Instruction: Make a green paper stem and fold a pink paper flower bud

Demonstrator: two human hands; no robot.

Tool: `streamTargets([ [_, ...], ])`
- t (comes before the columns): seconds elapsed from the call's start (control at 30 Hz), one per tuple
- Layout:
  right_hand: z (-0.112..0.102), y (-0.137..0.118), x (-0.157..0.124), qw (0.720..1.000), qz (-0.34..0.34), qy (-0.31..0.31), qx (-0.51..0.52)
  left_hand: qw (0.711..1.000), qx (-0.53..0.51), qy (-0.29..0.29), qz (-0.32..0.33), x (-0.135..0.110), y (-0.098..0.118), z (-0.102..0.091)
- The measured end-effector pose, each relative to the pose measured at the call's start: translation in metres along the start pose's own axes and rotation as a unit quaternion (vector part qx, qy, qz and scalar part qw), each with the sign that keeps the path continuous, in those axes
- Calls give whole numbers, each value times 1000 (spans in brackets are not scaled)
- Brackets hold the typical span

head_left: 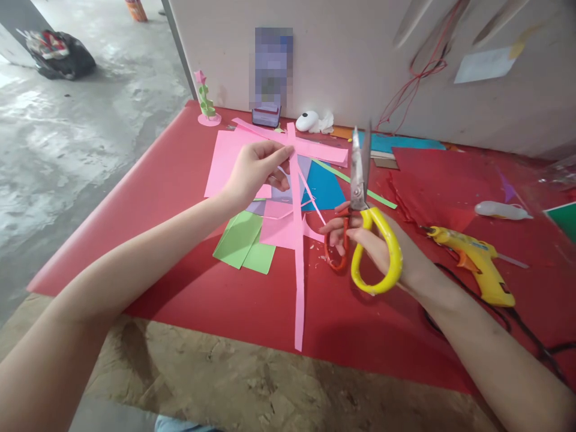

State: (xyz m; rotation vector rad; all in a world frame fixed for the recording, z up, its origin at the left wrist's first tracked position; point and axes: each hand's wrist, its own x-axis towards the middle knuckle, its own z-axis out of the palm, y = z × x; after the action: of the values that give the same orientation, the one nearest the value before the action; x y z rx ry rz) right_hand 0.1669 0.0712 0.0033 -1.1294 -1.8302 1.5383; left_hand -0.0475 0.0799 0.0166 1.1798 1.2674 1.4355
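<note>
My left hand (256, 171) pinches the upper part of a long pink paper strip (298, 270), which hangs down over the table's near side. My right hand (369, 243) grips a pair of scissors (360, 180) with one yellow and one red handle loop, blades pointing up and nearly closed, just right of the strip. Below my hands lie pink sheets (227, 156), a blue sheet (326, 186), green sheets (243, 240) and thin paper offcuts on the red table cover (189, 288).
A yellow glue gun (477, 261) with a black cord lies at the right. A white glue bottle (499, 210), a green and pink paper ornament (206, 102), a white object (308, 121) and a board wall (360, 54) stand behind. Bare concrete floor lies to the left.
</note>
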Motion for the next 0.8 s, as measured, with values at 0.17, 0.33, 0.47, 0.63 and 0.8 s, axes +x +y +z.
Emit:
streamTargets([
  [0.17, 14, -6, -15, 999, 22, 23, 20, 1000, -13, -13, -22, -7, 6, 6],
  [0.33, 24, -8, -24, 998, 35, 39, 39, 998, -35, -40, -20, -15, 10, 13],
  [0.47, 23, -11, -26, 997, 28, 60, 48, 995, -33, -96, -3, -23, 11, 18],
  [0.63, 20, -20, -26, 994, 17, 85, 60, 932, 178, -299, 101, -37, 11, 18],
  [0.8, 20, -28, -29, 994, 6, 82, 71, 882, 234, -348, 214, -41, 12, 18],
])
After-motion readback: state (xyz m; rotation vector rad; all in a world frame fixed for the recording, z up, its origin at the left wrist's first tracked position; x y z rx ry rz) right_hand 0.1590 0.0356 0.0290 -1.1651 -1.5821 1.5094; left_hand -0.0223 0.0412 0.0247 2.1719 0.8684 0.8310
